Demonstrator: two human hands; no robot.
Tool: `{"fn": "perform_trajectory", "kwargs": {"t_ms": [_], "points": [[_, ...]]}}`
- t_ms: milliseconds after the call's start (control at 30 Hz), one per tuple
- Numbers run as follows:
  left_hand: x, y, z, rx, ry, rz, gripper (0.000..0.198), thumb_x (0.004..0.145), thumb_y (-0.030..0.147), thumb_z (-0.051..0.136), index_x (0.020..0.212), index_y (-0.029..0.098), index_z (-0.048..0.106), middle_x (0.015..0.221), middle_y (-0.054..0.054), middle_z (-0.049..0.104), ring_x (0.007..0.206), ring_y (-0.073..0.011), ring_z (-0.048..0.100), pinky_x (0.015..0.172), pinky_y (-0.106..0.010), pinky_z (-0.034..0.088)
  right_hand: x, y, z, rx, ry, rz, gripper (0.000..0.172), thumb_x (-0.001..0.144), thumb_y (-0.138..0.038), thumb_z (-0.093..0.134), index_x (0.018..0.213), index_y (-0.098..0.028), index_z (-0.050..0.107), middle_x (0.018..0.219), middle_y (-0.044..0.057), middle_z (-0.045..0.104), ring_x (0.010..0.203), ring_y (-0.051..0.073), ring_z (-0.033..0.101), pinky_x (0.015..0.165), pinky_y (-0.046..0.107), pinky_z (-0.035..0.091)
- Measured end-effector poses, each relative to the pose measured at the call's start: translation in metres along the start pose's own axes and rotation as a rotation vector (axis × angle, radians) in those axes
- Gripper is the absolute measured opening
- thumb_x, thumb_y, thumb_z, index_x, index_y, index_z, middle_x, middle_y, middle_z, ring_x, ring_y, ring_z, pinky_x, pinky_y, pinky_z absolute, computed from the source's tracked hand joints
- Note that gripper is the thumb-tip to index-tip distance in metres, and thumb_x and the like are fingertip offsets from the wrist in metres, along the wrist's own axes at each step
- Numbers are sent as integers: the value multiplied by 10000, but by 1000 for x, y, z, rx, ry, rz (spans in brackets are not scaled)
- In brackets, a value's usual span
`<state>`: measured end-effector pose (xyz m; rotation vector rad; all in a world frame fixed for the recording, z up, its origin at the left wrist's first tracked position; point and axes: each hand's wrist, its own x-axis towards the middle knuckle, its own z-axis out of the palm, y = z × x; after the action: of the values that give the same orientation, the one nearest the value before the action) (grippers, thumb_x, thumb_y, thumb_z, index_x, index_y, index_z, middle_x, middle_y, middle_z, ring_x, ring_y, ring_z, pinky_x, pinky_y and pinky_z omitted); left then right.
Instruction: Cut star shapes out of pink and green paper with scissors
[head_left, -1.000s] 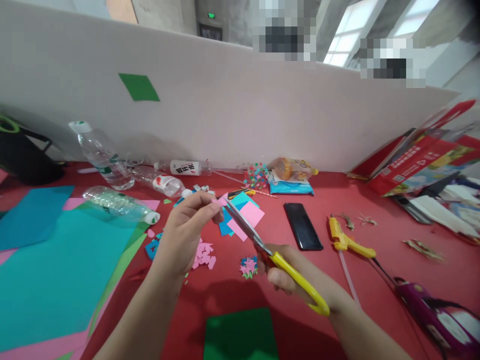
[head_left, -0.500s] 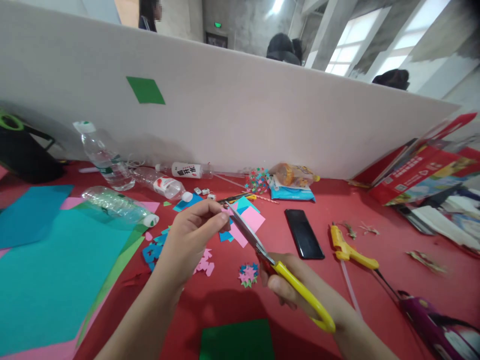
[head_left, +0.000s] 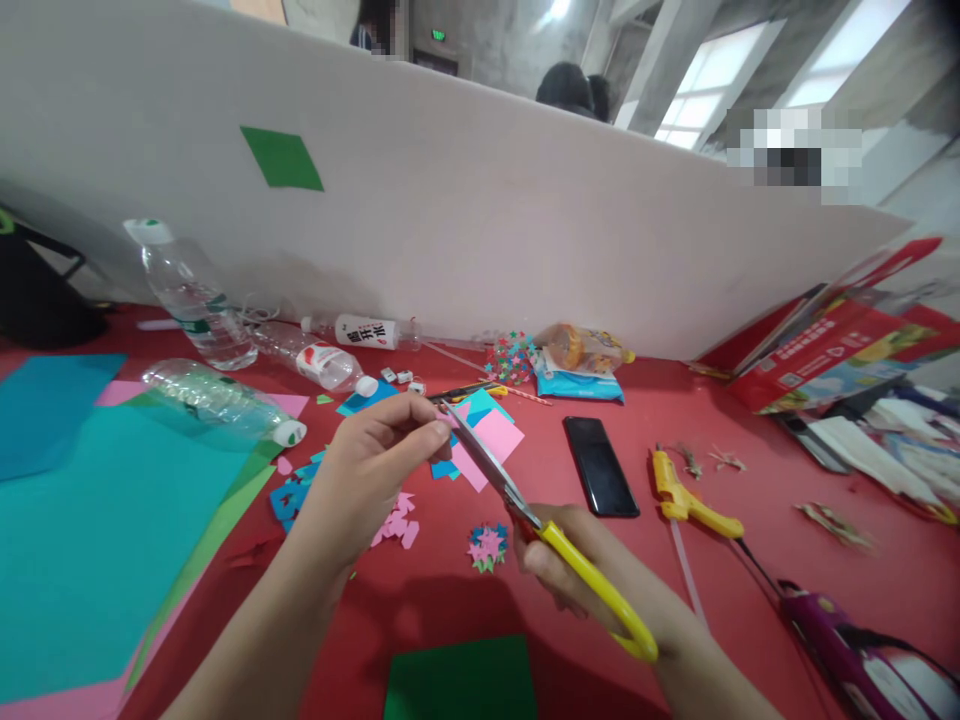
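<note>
My right hand is wrapped round the yellow handles of a pair of scissors. The blades point up and left, their tips close to the fingertips of my left hand. Thumb and forefinger of that left hand are pinched together; what lies between them is too small to make out. Behind the blades are pink paper pieces and blue ones. Below them sits a small pile of paper stars, pink, blue and green. Pink paper scraps lie beside my left wrist, with blue scraps further left.
Large turquoise paper covers the left side. Several plastic bottles lie or lean along the white partition. To the right are a black phone, a yellow glue gun and a red box. Green paper lies in front.
The view has shifted slightly, so the things on the table appear a little further left. Both hands keep nearly the same pose, the scissors still at my left fingertips.
</note>
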<state>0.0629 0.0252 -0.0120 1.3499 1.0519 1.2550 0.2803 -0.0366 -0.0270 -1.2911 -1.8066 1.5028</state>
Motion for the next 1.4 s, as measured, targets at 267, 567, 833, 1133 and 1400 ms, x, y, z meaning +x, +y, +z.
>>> {"fn": "perform_trajectory", "kwargs": {"t_ms": [267,567,833,1133,1400], "points": [[0,-1,0,3,0,-16,139,804,228,641,666,212,639,633,31,612,647,-126,553,636,-246,444,0,0,2,6,8,14,608,813,-816,479,718,-218,430,619,-43,422,536,109,393,472,234,298],[0,2,0,8,-20,-21,131,808,247,640,683,212,642,643,24,610,643,-133,552,629,-258,449,2,0,1,45,9,-6,634,791,-840,477,741,-208,474,556,-59,416,501,104,395,458,226,322],[0,2,0,-53,-23,-38,153,821,256,642,677,204,645,637,17,616,645,-136,558,640,-265,460,3,6,3,64,17,78,676,738,-883,475,744,-207,474,564,-64,405,445,89,386,416,219,286],[-2,3,2,-73,6,-51,131,806,226,649,678,199,652,618,23,628,638,-125,569,642,-255,459,2,4,5,25,28,28,668,769,-883,422,714,-217,439,568,-59,383,453,94,370,420,230,289],[-1,2,0,-57,-21,-25,161,820,223,635,660,199,641,617,27,623,639,-121,563,653,-254,456,3,2,4,17,55,-13,653,804,-841,451,730,-195,517,611,-21,447,535,120,417,454,232,327]]}}
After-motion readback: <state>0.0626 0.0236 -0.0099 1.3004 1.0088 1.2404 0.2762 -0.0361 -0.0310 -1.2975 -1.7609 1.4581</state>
